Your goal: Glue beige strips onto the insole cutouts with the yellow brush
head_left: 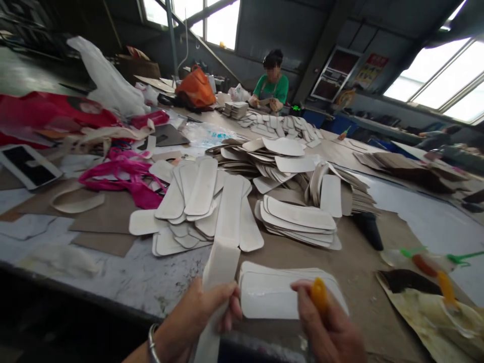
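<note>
My left hand [200, 315], with a bangle on the wrist, is closed around a long white insole-shaped strip [223, 232] that points away from me. A yellow-handled tool [319, 296] sits in the closed fingers of my right hand [325, 330]. This tool is over a small stack of white flat pieces [272, 292] at the table's near edge. Beyond my hands lie fanned piles of the same white pieces [196, 201] and another stack [298, 222].
A person in a green top [271, 86] works at the far end of the long table [132, 277] beside more stacks. Pink straps [128, 174], a red bag, an orange bag [195, 86] and a tablet [28, 165] lie left. Glue-stained paper with brushes [431, 297] lies right.
</note>
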Available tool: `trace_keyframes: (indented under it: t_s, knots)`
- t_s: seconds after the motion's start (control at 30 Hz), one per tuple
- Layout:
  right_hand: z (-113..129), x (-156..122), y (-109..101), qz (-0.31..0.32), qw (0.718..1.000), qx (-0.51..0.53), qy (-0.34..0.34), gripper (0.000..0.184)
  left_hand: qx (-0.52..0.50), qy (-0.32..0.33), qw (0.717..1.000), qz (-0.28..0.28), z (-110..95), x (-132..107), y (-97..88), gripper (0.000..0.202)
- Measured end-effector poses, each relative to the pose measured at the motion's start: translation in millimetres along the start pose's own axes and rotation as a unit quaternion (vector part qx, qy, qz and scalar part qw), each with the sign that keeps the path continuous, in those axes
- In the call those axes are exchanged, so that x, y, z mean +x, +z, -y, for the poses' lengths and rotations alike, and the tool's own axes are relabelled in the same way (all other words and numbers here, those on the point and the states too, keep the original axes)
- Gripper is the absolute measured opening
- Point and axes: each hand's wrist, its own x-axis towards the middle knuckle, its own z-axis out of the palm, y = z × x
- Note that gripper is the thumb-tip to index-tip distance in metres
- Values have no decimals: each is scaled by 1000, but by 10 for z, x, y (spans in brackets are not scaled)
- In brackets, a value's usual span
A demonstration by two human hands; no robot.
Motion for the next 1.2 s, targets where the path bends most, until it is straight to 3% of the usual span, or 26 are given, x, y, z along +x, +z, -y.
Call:
trace_keyframes:
  t_s: [0.07, 0.13, 0.2, 0.27, 0.33, 0.47, 0.53, 0.6, 0.77, 1.03, 1.2]
  knots:
    - [28, 2, 201, 77, 994, 67, 31, 35, -28, -16, 999, 15, 15, -52, 66, 34]
    - [26, 0, 364, 170, 970, 153, 86, 36, -46, -19, 998, 25, 33, -84, 130, 37]
    - [16, -17, 478, 270, 917, 255, 144, 38, -64, -17, 997, 40, 38, -104, 184, 43]
    - [4, -44, 541, 327, 865, 331, 188, 38, -77, -17, 995, 56, 30, -119, 219, 46]
    - [-13, -67, 558, 317, 858, 352, 200, 38, -83, -15, 994, 68, 21, -128, 232, 45]
    - [-42, -67, 511, 168, 936, 284, 125, 36, -101, -6, 993, 52, 33, -124, 189, 44]
    - [-34, -59, 482, 110, 959, 247, 90, 35, -97, -5, 994, 41, 45, -117, 165, 42]
    - [-12, -59, 465, 112, 957, 252, 88, 35, -97, 2, 995, 35, 40, -117, 168, 43]
    - [4, -94, 457, 197, 914, 328, 137, 38, -133, 12, 991, 26, -15, -153, 295, 51]
    - [6, -94, 330, 115, 949, 276, 101, 38, -151, 19, 988, 26, 37, -110, 374, 45]
    - [-25, -77, 265, 121, 936, 289, 157, 41, -97, 12, 993, 60, 100, -126, 419, 50]
